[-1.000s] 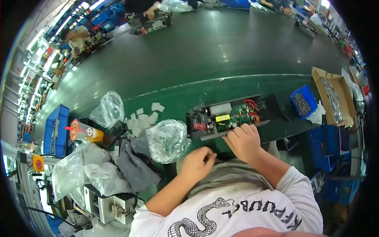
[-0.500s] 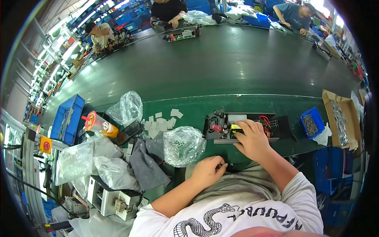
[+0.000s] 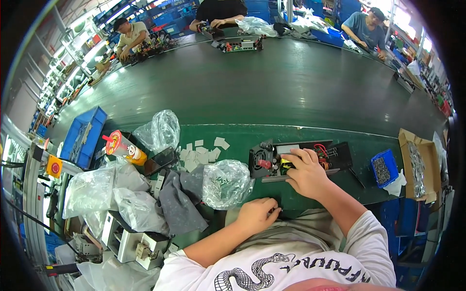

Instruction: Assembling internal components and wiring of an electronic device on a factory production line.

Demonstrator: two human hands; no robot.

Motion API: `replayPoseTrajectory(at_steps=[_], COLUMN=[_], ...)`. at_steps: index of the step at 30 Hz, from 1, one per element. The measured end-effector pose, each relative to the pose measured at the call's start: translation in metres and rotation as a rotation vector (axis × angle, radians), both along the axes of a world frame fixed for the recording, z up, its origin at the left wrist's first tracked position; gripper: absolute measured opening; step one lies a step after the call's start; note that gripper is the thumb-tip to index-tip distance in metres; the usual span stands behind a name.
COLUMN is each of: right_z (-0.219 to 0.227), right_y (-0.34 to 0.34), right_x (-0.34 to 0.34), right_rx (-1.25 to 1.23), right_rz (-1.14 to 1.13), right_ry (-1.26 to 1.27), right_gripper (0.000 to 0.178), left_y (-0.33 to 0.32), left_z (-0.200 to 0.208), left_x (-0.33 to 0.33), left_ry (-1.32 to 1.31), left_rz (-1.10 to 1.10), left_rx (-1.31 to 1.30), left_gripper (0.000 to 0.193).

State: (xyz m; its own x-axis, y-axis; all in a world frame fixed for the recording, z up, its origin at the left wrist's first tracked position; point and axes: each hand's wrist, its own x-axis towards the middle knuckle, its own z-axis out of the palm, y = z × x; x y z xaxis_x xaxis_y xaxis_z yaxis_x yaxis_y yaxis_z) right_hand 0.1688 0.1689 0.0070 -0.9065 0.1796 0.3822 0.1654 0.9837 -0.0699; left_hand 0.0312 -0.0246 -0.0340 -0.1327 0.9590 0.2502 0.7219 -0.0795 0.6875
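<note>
Fingers of your right hand (image 3: 308, 175) bend over the open black metal electronics housing (image 3: 276, 178) on the flat green worktop (image 3: 233, 140), probably steadying it; your left hand (image 3: 258, 215) curls near the edge (can't tell whether either's pinching anything).

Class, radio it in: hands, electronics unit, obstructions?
Right hand over open electronics unit, partly hiding it. Left hand curled, apart from unit. Clear plastic bag beside unit's left end, not over it.
</note>
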Motion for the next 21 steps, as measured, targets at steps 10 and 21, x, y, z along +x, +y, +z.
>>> replayPoseTrajectory(at_steps=[10,21], right_z=[0.004,-0.027], right_y=[0.128,0.231], right_x=[-0.062,-0.166], right_rx=[0.109,0.160], right_rz=[0.069,-0.991], right_ry=[-0.102,0.202], right_gripper=[0.024,0.055], left_y=[0.007,0.006], left_z=[-0.002,-0.004], left_x=[-0.002,-0.004], left_ry=[-0.189,-0.152], left_rz=[0.091,0.062], left_rx=[0.003,0.063], left_gripper=[0.017,0.018])
